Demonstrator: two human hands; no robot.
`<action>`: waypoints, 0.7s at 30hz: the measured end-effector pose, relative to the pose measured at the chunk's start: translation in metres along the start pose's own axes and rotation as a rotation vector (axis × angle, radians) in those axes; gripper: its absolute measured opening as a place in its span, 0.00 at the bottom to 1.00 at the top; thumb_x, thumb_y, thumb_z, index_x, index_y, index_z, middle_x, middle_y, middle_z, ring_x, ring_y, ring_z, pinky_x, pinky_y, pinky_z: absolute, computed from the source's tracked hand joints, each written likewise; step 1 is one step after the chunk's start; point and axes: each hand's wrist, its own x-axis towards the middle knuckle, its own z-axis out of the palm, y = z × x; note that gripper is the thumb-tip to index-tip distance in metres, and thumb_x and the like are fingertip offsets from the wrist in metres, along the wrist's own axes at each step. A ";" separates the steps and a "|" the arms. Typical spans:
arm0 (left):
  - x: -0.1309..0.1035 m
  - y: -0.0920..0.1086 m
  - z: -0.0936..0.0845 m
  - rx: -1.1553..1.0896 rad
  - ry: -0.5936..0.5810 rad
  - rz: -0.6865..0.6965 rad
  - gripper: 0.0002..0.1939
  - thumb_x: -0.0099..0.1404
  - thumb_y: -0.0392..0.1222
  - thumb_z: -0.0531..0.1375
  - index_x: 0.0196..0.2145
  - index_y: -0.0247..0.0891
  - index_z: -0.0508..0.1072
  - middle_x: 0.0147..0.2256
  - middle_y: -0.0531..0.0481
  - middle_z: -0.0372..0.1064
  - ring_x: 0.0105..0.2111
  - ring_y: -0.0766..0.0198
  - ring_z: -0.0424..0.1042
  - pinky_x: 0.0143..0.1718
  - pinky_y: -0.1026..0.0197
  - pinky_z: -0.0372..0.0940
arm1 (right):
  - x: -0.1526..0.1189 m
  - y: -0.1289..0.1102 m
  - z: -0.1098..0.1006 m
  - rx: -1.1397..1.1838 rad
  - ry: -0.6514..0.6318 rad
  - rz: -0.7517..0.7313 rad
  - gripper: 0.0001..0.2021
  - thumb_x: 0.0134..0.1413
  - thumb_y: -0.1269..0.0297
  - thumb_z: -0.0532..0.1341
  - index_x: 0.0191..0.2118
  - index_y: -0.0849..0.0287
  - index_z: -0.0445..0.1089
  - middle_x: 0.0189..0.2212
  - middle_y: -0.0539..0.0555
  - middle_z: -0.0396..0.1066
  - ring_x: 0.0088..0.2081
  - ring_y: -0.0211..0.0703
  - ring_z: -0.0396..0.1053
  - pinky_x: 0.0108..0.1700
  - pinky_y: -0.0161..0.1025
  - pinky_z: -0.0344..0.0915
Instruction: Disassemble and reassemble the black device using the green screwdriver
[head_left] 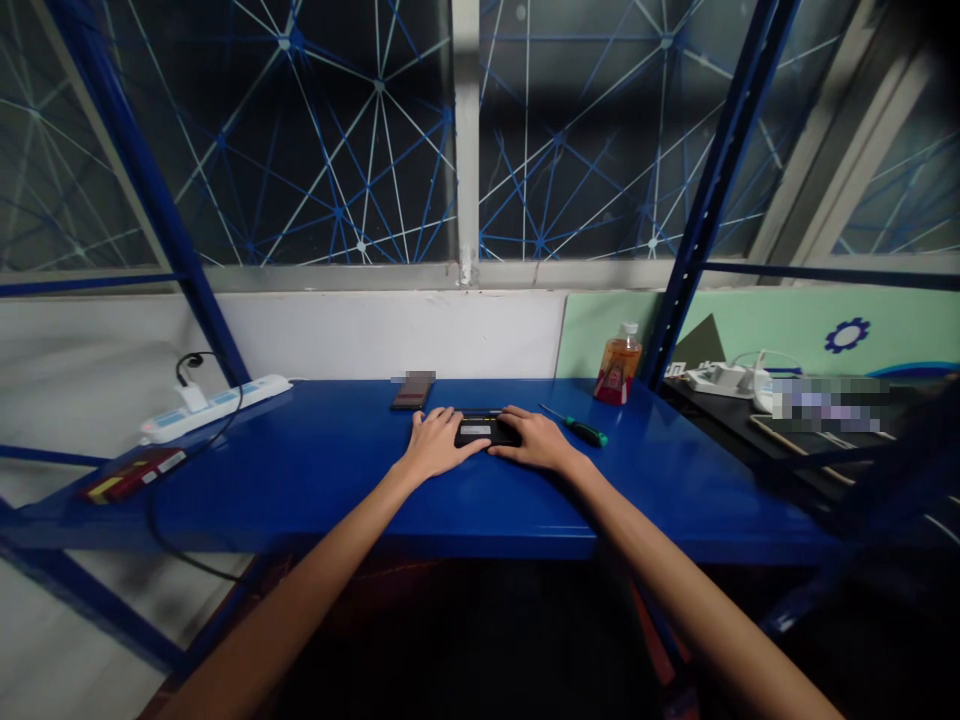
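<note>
A small black device (487, 430) with a pale label on its upper face lies on the blue table (315, 480), between my two hands. My left hand (437, 443) grips its left end, thumb along the near edge. At the right end my right hand (536, 440) holds it the same way, thumb also at the near edge. The fingers cover both ends of the device. Just right of my right hand lies a screwdriver (585, 431) with a green and black handle. Behind my left hand is a dark phone-like object (412, 391), partly blurred out.
A bottle of reddish-orange liquid (619, 366) stands at the back right. On the left are a white power strip (225, 408), a black cable (219, 440) and a red box (135, 474). Blue shelf posts rise on both sides. Chargers (731, 377) lie on a dark surface at right.
</note>
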 end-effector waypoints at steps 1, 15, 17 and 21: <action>0.000 -0.001 0.001 -0.003 -0.006 -0.004 0.35 0.63 0.69 0.47 0.51 0.37 0.70 0.56 0.36 0.65 0.57 0.43 0.61 0.54 0.40 0.52 | 0.000 0.000 0.000 -0.001 -0.003 0.003 0.33 0.53 0.40 0.58 0.55 0.61 0.67 0.58 0.62 0.64 0.51 0.57 0.69 0.50 0.47 0.66; -0.003 -0.001 0.003 0.037 0.075 -0.048 0.35 0.63 0.69 0.47 0.47 0.37 0.74 0.50 0.37 0.70 0.54 0.44 0.62 0.55 0.41 0.49 | 0.001 -0.002 0.001 -0.027 0.005 0.005 0.35 0.53 0.38 0.56 0.56 0.63 0.66 0.56 0.67 0.63 0.53 0.58 0.67 0.55 0.49 0.61; -0.003 -0.001 0.003 0.040 0.078 -0.047 0.35 0.63 0.69 0.47 0.47 0.37 0.74 0.49 0.37 0.71 0.52 0.44 0.63 0.54 0.43 0.50 | 0.001 -0.001 0.001 -0.028 0.003 0.005 0.34 0.53 0.38 0.56 0.55 0.62 0.67 0.56 0.66 0.64 0.53 0.58 0.67 0.54 0.49 0.61; -0.004 0.000 0.002 0.077 0.086 -0.063 0.35 0.62 0.70 0.48 0.47 0.37 0.75 0.49 0.37 0.70 0.52 0.44 0.63 0.53 0.44 0.51 | 0.001 0.001 0.002 -0.007 0.004 0.004 0.34 0.53 0.38 0.56 0.55 0.62 0.66 0.54 0.66 0.65 0.53 0.57 0.66 0.52 0.49 0.62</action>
